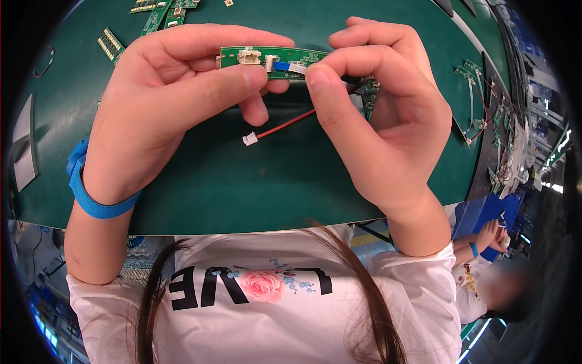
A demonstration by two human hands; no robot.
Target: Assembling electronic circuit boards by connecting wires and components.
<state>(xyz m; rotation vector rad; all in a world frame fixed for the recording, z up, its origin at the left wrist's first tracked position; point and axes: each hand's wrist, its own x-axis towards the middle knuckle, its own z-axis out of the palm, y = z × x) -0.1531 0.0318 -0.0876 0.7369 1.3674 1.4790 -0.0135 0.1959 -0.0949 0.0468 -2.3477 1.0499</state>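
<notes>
Above the green tabletop I hold a narrow green circuit board (230,56) in both hands. My left hand (176,85), with a blue wrist strap (100,197) below it, grips the board's left end between thumb and fingers. A cream socket (249,56) sits near that thumb. Beside it, a flat ribbon cable (282,66) with a blue end meets a white connector (270,64) on the board. My right hand (382,97) pinches the ribbon cable between thumb and index finger. A red wire (285,124) ending in a white plug (250,139) hangs below the board.
Several green circuit boards (159,17) lie at the far left of the table (242,188). More boards with wires (476,100) are along the right edge. A white sheet (25,145) lies at the left edge. Another person's hands (490,236) are at the lower right.
</notes>
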